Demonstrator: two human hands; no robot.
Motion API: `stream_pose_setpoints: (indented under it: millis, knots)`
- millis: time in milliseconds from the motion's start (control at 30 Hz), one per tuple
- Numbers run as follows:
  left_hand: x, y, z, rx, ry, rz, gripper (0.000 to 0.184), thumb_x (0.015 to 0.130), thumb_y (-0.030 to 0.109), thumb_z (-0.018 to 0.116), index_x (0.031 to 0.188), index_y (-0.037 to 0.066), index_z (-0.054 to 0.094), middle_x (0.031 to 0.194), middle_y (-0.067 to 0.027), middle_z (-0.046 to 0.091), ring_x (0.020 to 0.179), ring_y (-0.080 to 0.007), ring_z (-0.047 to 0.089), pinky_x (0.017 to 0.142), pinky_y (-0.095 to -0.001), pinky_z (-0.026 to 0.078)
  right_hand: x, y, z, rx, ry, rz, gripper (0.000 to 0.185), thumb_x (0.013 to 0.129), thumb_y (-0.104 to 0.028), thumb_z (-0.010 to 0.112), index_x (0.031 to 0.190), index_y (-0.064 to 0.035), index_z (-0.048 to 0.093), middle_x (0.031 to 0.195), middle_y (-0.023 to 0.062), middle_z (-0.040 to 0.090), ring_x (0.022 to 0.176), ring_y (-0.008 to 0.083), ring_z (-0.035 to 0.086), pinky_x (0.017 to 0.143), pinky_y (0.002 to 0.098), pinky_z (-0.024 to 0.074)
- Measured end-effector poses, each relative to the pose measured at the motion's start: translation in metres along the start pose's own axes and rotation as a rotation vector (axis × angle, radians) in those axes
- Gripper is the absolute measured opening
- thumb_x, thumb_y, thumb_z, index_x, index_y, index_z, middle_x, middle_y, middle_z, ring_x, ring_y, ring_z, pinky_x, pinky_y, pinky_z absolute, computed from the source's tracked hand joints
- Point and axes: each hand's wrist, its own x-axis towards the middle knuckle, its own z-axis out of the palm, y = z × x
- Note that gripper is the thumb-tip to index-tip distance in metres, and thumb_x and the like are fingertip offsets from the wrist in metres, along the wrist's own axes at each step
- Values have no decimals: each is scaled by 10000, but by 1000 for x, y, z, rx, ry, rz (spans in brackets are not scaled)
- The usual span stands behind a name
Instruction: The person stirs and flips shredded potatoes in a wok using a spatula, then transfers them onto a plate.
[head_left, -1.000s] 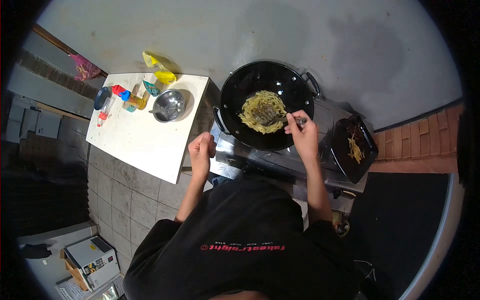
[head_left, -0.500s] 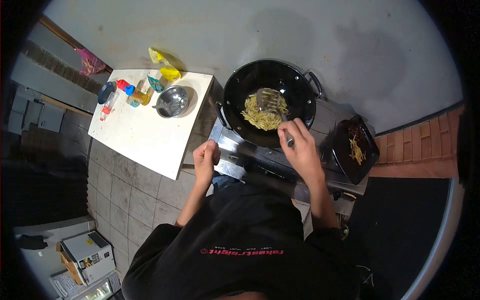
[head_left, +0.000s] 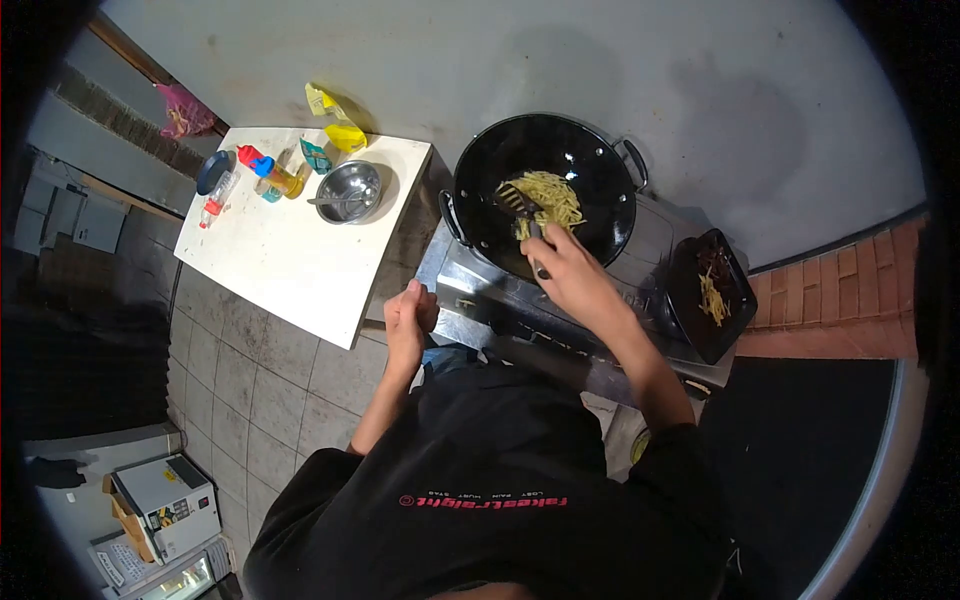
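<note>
My right hand [head_left: 565,262] grips the handle of a slotted spatula [head_left: 514,201]. The spatula's dark slotted head lies at the left edge of a pile of pale yellow strips of food [head_left: 553,194]. These strips rest in the bottom of a black two-handled wok [head_left: 605,215]. My left hand [head_left: 407,313] is held in a loose fist in front of the stove, left of the wok and apart from it, with nothing visible in it.
The wok stands on a metal stove [head_left: 490,285]. Right of it is a black tray [head_left: 735,325] with yellow strips and dark pieces. A white table [head_left: 290,275] at left carries a steel bowl [head_left: 350,192] with a spoon, several bottles and a yellow packet [head_left: 345,136].
My right hand and the spatula have moved left across the wok. The spatula head has gone from the top of the pile to its left side, and the strips have shifted right.
</note>
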Motion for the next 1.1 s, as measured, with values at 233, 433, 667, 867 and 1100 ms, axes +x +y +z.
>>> stream_pose_setpoints:
  millis: [233,433,667,867,1100]
  knots:
    - [3,-7,-10,26,-1,-22,501,991,379,472,591,145,282,557,48,240,492,-82,222,454,-271,179,-12,-31,-39,-10,-1,44,412,707,52,666,1084,-60,545,1054,146,482,1048,340,543,846,418,484]
    - [16,-6,-1,-28,-14,-10,487,1014,372,437,614,119,326,547,48,265,470,-69,232,446,-271,158,-14,-51,-40,-30,-202,-19,430,698,74,657,1094,-50,547,1074,134,449,1045,317,528,848,416,462]
    - [22,-4,-3,-66,-23,5,486,1017,361,434,614,115,319,548,45,257,475,-71,228,448,-272,155,10,-7,-30,-16,50,74,224,791,10,628,996,-47,557,964,155,509,932,371,560,784,426,469]
    - [29,0,-5,-51,17,3,469,991,384,457,621,138,306,552,43,250,473,-84,218,445,-277,170,27,20,-63,-79,246,159,121,800,-47,606,899,-46,537,859,167,562,817,408,592,693,462,475]
    - [37,5,-2,-73,6,1,486,1016,356,442,612,114,319,556,44,259,481,-70,224,453,-269,155,54,26,-95,-162,274,350,188,871,-153,617,835,24,565,645,190,594,611,394,590,584,430,455]
